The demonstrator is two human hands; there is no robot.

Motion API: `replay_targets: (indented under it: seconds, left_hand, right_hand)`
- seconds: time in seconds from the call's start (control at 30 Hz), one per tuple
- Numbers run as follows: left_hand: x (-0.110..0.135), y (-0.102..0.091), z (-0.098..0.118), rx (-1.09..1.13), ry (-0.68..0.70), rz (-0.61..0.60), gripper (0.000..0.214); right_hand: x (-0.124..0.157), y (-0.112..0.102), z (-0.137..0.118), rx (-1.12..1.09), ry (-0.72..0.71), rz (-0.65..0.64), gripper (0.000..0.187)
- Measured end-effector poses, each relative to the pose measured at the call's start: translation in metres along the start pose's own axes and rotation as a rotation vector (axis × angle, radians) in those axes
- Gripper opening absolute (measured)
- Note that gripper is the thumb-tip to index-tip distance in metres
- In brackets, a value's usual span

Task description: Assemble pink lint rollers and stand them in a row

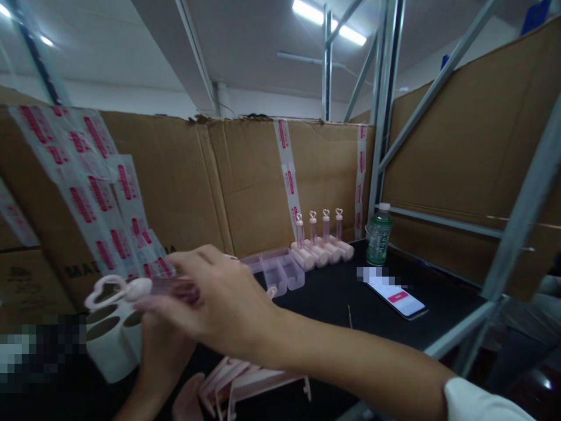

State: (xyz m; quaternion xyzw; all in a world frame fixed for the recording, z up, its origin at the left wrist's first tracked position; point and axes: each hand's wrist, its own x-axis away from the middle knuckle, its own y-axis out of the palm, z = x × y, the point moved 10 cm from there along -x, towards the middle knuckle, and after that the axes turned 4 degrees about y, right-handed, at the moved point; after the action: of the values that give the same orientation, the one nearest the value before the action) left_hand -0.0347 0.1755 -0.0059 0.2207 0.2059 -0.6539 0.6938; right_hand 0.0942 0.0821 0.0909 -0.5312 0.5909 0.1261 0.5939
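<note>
My right hand (219, 298) reaches across to the left with its fingers closed on a pink tube with a heart-shaped loop cap (127, 289), held level and blurred by motion. Below it my left hand (162, 351) is mostly hidden, next to a white holder with round holes (109, 342); its fingers do not show. A pile of pink flat plastic pieces (249, 383) lies on the black table (350, 316) under my right forearm.
Several finished pink tubes with heart caps (319, 240) stand at the back against the cardboard wall (245, 181). Clear pink trays (280, 269), a green bottle (379, 234), a phone (397, 298) and a metal rack frame (517, 234) at right.
</note>
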Motion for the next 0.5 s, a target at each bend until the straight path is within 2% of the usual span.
replay_targets:
  seconds: [0.1, 0.13, 0.2, 0.27, 0.3, 0.37, 0.5]
  left_hand:
    - [0.005, -0.005, 0.005, -0.038, -0.031, 0.112, 0.028]
    - [0.006, -0.006, 0.002, -0.002, -0.059, 0.143, 0.03]
    - [0.007, -0.003, -0.006, 0.099, -0.12, 0.162, 0.031]
    - [0.006, -0.001, -0.014, 0.18, -0.168, 0.171, 0.033]
    - [0.006, -0.001, -0.016, 0.201, -0.182, 0.176, 0.035]
    - [0.006, -0.002, -0.019, 0.223, -0.192, 0.18, 0.037]
    - [0.006, -0.003, -0.02, 0.209, -0.174, 0.161, 0.04]
  right_hand:
    - [0.014, -0.028, 0.065, 0.026, 0.228, 0.085, 0.032]
    - [0.023, -0.033, 0.091, 0.085, 0.293, 0.057, 0.031]
    - [0.045, -0.034, 0.144, 0.206, 0.389, -0.08, 0.034]
    - [0.072, -0.027, 0.187, 0.278, 0.425, -0.252, 0.04]
    - [0.085, -0.021, 0.202, 0.278, 0.419, -0.336, 0.044]
    - [0.108, -0.014, 0.222, 0.263, 0.413, -0.409, 0.043]
    - [0.129, -0.015, 0.234, 0.251, 0.442, -0.435, 0.026]
